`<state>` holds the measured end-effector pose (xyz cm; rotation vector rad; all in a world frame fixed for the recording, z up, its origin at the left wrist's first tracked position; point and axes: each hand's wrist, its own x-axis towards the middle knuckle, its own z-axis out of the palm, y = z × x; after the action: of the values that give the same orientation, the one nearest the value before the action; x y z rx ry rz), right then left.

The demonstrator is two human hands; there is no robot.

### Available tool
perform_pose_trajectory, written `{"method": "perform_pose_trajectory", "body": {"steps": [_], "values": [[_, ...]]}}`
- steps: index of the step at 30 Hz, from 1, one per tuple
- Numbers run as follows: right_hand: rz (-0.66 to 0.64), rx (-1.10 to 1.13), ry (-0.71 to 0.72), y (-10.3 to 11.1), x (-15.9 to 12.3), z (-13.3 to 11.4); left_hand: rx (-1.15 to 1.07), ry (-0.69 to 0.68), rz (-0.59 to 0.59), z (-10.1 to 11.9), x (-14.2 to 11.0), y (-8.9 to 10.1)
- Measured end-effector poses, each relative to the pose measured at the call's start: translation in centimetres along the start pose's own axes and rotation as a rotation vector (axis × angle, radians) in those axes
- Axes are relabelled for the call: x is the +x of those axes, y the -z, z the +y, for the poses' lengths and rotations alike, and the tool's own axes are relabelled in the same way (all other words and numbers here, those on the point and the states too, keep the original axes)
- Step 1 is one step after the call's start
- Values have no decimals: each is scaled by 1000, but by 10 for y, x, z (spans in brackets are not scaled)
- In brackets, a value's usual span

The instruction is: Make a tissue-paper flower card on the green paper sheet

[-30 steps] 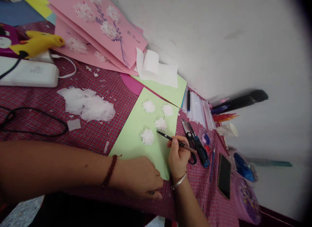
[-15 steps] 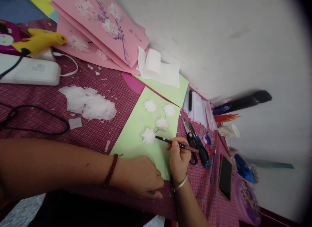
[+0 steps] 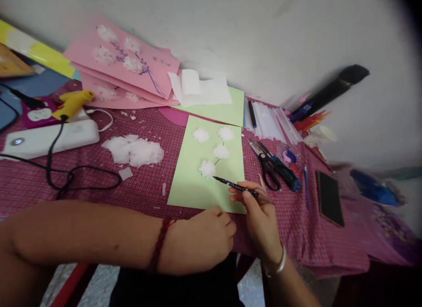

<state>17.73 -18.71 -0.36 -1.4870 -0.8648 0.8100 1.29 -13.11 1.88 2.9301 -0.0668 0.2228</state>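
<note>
A light green paper sheet (image 3: 194,179) lies on the red checked tablecloth (image 3: 145,188), with several white tissue flowers (image 3: 207,168) stuck on it and thin dark stems between them. My right hand (image 3: 259,214) pinches a thin black paintbrush (image 3: 232,184), its tip on the sheet just below the lowest flower. My left hand (image 3: 201,239) rests with curled fingers on the sheet's near edge, a braided red bracelet on the wrist. Nothing shows inside that hand.
Scissors (image 3: 272,166), a black phone (image 3: 329,197), pens and a small paint palette (image 3: 290,157) lie to the right. A tissue pile (image 3: 135,149), a yellow glue gun (image 3: 72,104), a white power strip (image 3: 49,137) and a black cord (image 3: 82,173) lie left. Pink flower sheets (image 3: 128,63) lean on the wall.
The view has swung and levelled, so everything looks shifted. The brush tip has gone from beside the flowers to just below the lowest one. My left hand has stayed on the sheet's near edge.
</note>
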Motion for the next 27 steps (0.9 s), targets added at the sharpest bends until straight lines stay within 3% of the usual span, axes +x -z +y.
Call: {"method": "perform_pose_trajectory", "body": {"steps": [6,14,23,27], "values": [[-31,-128,126,-17,-18,5,40,-26,-81,-8,-53,12],[-78,-240,234,-24,-23,9,36,254,119,-33,-110,6],[-64,-299,249,-24,-23,13,15,291,197,-38,-123,-4],[-77,-323,237,-24,-23,13,-22,363,303,-39,-125,-1]]}}
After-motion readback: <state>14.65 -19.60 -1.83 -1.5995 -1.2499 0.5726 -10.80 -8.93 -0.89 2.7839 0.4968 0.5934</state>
